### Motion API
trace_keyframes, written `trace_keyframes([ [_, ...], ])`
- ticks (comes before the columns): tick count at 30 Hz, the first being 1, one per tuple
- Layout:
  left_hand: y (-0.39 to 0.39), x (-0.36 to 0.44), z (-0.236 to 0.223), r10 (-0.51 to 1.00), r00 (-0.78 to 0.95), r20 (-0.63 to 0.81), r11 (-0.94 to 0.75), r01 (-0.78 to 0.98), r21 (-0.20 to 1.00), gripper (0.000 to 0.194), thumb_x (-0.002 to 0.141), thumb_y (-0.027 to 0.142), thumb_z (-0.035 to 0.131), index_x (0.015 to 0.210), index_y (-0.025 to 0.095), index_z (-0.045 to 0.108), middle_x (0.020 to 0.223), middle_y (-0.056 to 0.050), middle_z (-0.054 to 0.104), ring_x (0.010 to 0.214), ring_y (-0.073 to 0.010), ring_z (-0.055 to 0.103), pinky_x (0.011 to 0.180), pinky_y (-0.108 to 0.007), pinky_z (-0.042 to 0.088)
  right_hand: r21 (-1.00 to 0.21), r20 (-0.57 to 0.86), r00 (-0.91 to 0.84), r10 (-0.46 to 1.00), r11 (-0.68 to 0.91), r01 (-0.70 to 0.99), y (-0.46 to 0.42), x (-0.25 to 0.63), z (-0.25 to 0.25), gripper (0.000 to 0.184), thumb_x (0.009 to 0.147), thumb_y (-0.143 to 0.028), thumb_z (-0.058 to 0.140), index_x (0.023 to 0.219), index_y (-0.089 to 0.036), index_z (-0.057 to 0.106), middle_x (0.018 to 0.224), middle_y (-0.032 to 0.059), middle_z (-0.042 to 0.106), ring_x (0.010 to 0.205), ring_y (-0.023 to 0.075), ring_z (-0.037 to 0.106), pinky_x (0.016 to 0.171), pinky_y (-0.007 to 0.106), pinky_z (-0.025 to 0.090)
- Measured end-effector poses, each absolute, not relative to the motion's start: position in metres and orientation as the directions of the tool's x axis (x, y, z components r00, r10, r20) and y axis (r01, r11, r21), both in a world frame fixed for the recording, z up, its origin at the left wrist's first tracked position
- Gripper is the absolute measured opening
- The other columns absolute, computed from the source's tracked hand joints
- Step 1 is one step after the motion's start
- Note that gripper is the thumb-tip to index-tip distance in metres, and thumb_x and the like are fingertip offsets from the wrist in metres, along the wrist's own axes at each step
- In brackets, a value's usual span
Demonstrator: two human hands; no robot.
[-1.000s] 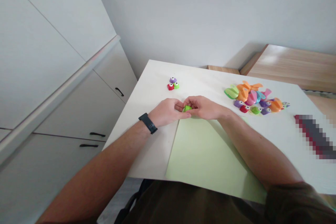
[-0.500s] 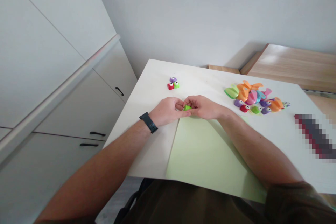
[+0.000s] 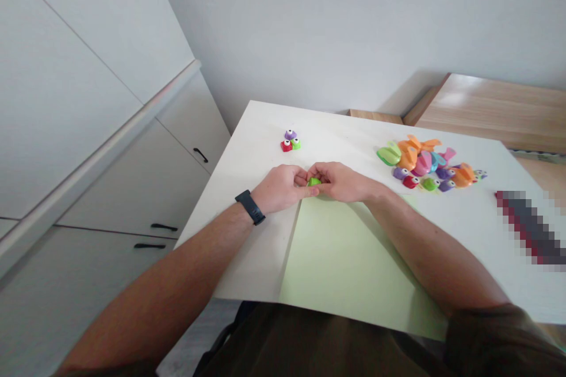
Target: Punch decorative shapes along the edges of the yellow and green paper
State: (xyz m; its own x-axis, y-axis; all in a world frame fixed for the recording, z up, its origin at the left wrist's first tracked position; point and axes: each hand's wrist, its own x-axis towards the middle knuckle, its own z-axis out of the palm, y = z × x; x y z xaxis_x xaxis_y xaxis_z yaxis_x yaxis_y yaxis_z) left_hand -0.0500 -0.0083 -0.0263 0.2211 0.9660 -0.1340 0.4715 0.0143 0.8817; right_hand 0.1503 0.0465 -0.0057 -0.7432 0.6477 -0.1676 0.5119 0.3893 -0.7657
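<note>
While the seconds tick by, both hands stay put on the white table [image 3: 241, 253]: the left hand [image 3: 280, 190] and the right hand [image 3: 342, 182] press in toward each other, fingertips pinching a small lime-green plastic piece [image 3: 313, 181] just above the top edge of a pale green paper sheet [image 3: 345, 265]. Nothing else shifts. Three small red, purple and green pieces [image 3: 289, 141] sit at eleven o'clock from the hands, a heap of bright plastic shapes [image 3: 424, 165] at two.
</note>
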Motion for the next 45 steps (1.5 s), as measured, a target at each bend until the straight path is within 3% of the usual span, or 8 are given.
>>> trace_keyframes([
  [10, -0.007, -0.056, -0.013, 0.924, 0.331, -0.192, 0.034, 0.428, 0.903, 0.053, 0.067, 0.047, 0.083, 0.108, 0.017, 0.069, 0.102, -0.008, 0.076, 0.087, -0.0198, 0.071, 0.073, -0.029, 0.054, -0.816, -0.206, -0.794, 0.572, 0.348, 0.462, 0.053, 0.154, -0.004, 0.027, 0.083, -0.035, 0.067, 0.104, -0.019, 0.063, 0.086, 0.0005, 0.065, 0.073, 0.0139, 0.054, 0.063, 0.026, 0.039],
  [16, -0.009, -0.057, -0.008, 0.901, 0.33, -0.282, 0.09, 0.492, 0.866, 0.046, 0.07, 0.04, 0.077, 0.109, 0.018, 0.068, 0.091, -0.004, 0.076, 0.061, -0.0143, 0.063, 0.05, -0.025, 0.045, -0.906, -0.225, -0.801, 0.555, 0.182, 0.381, 0.053, 0.153, 0.0, 0.033, 0.083, -0.035, 0.069, 0.109, -0.017, 0.062, 0.083, -0.0007, 0.062, 0.07, 0.0116, 0.05, 0.062, 0.025, 0.039],
  [20, -0.01, -0.056, -0.007, 0.897, 0.322, -0.303, 0.109, 0.503, 0.857, 0.042, 0.074, 0.037, 0.072, 0.11, 0.017, 0.065, 0.08, -0.002, 0.074, 0.05, -0.0109, 0.055, 0.046, -0.024, 0.041, -0.934, -0.225, -0.786, 0.576, 0.101, 0.341, 0.054, 0.154, 0.001, 0.034, 0.083, -0.036, 0.069, 0.109, -0.015, 0.061, 0.081, -0.0002, 0.061, 0.068, 0.0109, 0.049, 0.06, 0.025, 0.038],
  [31, -0.01, -0.055, -0.013, 0.901, 0.331, -0.279, 0.1, 0.469, 0.877, 0.036, 0.076, 0.034, 0.071, 0.107, 0.017, 0.064, 0.08, -0.001, 0.072, 0.055, -0.0105, 0.057, 0.048, -0.022, 0.042, -0.937, -0.238, -0.733, 0.637, 0.046, 0.345, 0.062, 0.165, 0.012, 0.036, 0.084, -0.04, 0.071, 0.109, -0.016, 0.062, 0.071, -0.0018, 0.058, 0.064, 0.0115, 0.051, 0.055, 0.025, 0.037],
  [37, -0.012, -0.053, -0.01, 0.89, 0.359, -0.28, 0.095, 0.453, 0.886, 0.021, 0.079, 0.033, 0.067, 0.092, 0.016, 0.066, 0.068, 0.001, 0.066, 0.055, -0.0101, 0.057, 0.048, -0.02, 0.042, -0.924, -0.242, -0.731, 0.638, 0.078, 0.373, 0.062, 0.168, 0.016, 0.034, 0.09, -0.04, 0.065, 0.113, -0.016, 0.062, 0.073, -0.0001, 0.062, 0.065, 0.0116, 0.054, 0.056, 0.024, 0.039],
  [42, -0.013, -0.052, -0.008, 0.878, 0.352, -0.324, 0.121, 0.491, 0.862, 0.023, 0.08, 0.037, 0.067, 0.09, 0.017, 0.065, 0.067, -0.001, 0.067, 0.056, -0.0126, 0.059, 0.044, -0.021, 0.043, -0.932, -0.236, -0.708, 0.665, 0.051, 0.359, 0.058, 0.175, 0.021, 0.035, 0.092, -0.043, 0.062, 0.115, -0.017, 0.063, 0.087, 0.0042, 0.067, 0.071, 0.0128, 0.06, 0.056, 0.024, 0.041],
  [45, -0.014, -0.051, -0.008, 0.865, 0.356, -0.354, 0.139, 0.508, 0.85, 0.025, 0.079, 0.039, 0.068, 0.09, 0.017, 0.064, 0.07, -0.003, 0.07, 0.058, -0.0141, 0.062, 0.043, -0.021, 0.045, -0.896, -0.254, -0.661, 0.706, 0.085, 0.435, 0.057, 0.185, 0.023, 0.035, 0.094, -0.046, 0.059, 0.114, -0.019, 0.063, 0.085, 0.0044, 0.069, 0.068, 0.0128, 0.06, 0.056, 0.025, 0.042],
])
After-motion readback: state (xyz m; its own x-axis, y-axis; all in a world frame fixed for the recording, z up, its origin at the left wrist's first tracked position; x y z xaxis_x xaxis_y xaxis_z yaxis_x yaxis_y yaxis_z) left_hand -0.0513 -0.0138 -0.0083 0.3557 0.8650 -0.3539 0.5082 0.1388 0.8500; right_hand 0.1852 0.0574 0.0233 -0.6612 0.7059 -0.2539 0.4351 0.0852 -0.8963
